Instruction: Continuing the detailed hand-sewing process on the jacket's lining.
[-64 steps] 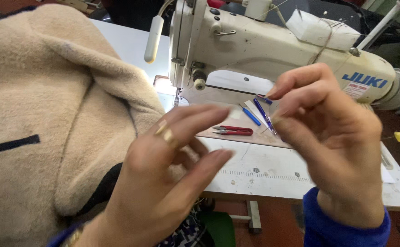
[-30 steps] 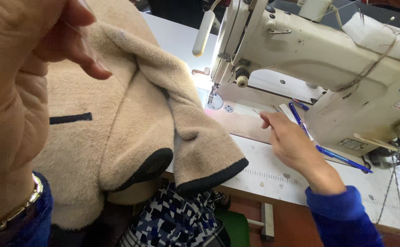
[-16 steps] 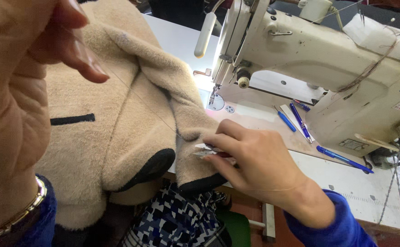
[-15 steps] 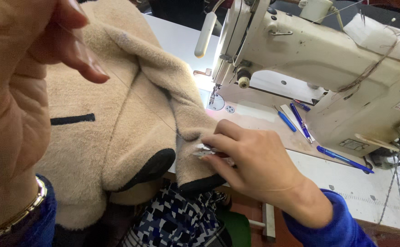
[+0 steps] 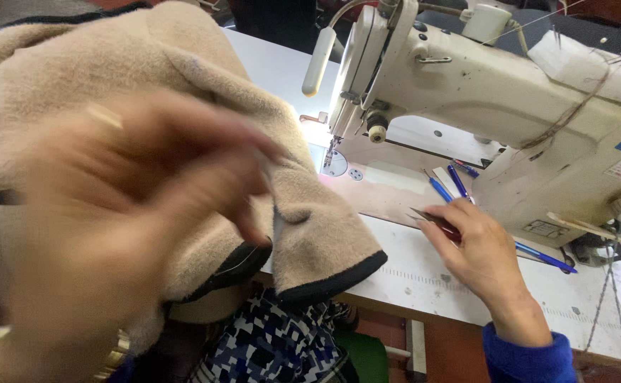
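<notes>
Since half a second ago the right hand has left the black-edged hem of the beige fleece garment and gone right and far, onto the white table. It now rests palm down beside the sewing machine, its fingertips closed on the red thread snips. The snips lie nearly flat, long axis running from near right to far left, with the metal tips pointing far left toward the needle plate. Meanwhile the left hand has swung across the near left of the view, in front of the garment (too blurred by motion to tell its grip; the fingers look loosely spread). Blue pens lie just beyond the right hand's fingers, against the machine's base. The garment's hem hangs over the table's near edge.
</notes>
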